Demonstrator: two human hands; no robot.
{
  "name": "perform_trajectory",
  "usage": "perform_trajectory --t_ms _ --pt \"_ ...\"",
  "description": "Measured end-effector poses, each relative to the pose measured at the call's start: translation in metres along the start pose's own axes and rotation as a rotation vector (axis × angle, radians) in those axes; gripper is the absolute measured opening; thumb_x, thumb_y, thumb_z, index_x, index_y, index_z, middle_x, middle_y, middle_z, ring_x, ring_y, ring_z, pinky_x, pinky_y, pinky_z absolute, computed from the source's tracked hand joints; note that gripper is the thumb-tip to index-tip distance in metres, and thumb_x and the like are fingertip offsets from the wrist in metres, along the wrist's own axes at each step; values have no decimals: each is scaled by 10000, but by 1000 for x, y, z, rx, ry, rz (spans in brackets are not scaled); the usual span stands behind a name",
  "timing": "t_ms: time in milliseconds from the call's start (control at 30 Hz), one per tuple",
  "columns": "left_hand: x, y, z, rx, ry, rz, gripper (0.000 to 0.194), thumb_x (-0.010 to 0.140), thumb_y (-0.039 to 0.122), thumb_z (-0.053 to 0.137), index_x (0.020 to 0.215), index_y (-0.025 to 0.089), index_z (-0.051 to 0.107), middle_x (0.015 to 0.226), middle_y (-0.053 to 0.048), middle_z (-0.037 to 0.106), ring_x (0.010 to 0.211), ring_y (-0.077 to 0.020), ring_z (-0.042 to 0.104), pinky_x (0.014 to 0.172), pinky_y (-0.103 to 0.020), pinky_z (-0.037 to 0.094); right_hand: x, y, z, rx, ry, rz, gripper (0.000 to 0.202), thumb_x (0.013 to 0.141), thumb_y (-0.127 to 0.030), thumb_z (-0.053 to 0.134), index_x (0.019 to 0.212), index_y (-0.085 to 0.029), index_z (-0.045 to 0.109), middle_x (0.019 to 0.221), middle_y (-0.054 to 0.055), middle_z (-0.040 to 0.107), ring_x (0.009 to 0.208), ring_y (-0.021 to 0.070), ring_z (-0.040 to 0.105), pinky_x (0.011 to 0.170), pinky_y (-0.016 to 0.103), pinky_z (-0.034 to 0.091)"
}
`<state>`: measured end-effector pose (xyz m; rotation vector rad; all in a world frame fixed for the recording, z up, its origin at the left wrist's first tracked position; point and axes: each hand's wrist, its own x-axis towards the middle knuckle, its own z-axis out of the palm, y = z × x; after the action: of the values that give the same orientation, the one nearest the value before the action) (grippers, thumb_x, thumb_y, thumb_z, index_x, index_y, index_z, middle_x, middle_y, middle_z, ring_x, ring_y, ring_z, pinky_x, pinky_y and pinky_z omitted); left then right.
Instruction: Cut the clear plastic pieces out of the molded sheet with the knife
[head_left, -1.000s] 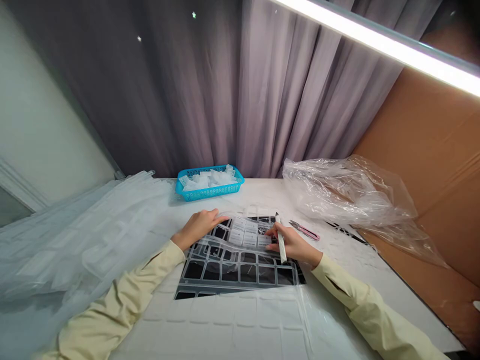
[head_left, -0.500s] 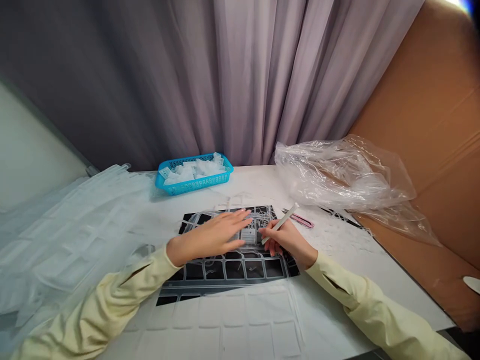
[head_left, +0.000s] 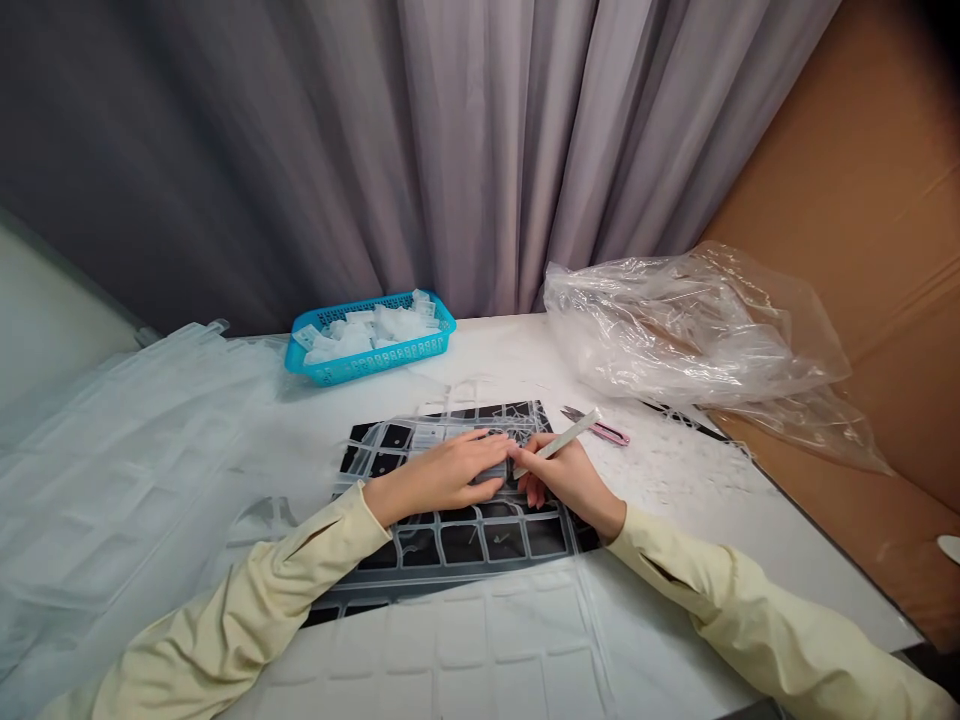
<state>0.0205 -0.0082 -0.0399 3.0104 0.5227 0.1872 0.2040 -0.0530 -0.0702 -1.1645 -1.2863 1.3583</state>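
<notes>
A slim white pen-like tool (head_left: 567, 436) slants up out of my right hand (head_left: 564, 474), its fingers closed round the lower part; the tip is hard to see. My left hand (head_left: 457, 470) lies palm down, fingers stretched out, on small clear plastic pieces, its fingertips beside the right thumb. Under both hands is a translucent plastic sheet with square cells (head_left: 460, 543), over a black mat (head_left: 375, 540). Thin plastic scraps (head_left: 517, 420) lie just beyond the fingertips. What the left palm covers is hidden.
A blue basket (head_left: 367, 366) full of small translucent pieces stands at the back. Pink-handled snips (head_left: 607, 432) lie right of the mat. A crumpled clear bag (head_left: 675, 330) sits at the back right, and stacked translucent sheets (head_left: 135, 480) cover the left side.
My left hand has moved slightly right and come down onto the pieces, close to the right hand. The right hand still holds the white tool. The view has shifted a little.
</notes>
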Motion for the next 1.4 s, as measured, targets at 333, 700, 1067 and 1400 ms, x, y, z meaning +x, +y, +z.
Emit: perform_trajectory --t_ms 333,700,1067,1400 --pt "2 5 17 184 103 29 247 854 192 427 1032 93 567 1199 -173 560 1153 -260 507 1012 -416 396 -4 -2 2 -132 -3 -92 348 800 -390 541 525 -190 466 394 -42 494 322 87 476 313 188 369" --pt "3 2 22 309 238 128 211 842 137 429 989 59 559 1057 -185 622 1043 -279 584 936 -424 477 -4 -6 -4 -220 -100 -134 248 795 -231 493 555 -183 448 426 -58 489 336 75 469 334 172 356" --pt "3 0 19 136 268 68 198 860 159 402 930 89 573 1042 -157 641 1007 -249 610 937 -411 480 -5 -10 -4 -218 -115 -111 241 771 -177 474 540 -186 407 395 -74 467 315 62 460 302 145 320" --pt "1 -2 2 -301 223 -288 243 882 242 417 1073 170 549 908 -31 664 618 -99 592 588 -213 467 -3 -8 -5 -187 -107 -84 255 774 -186 482 537 -187 388 406 -70 483 298 57 452 278 136 314"
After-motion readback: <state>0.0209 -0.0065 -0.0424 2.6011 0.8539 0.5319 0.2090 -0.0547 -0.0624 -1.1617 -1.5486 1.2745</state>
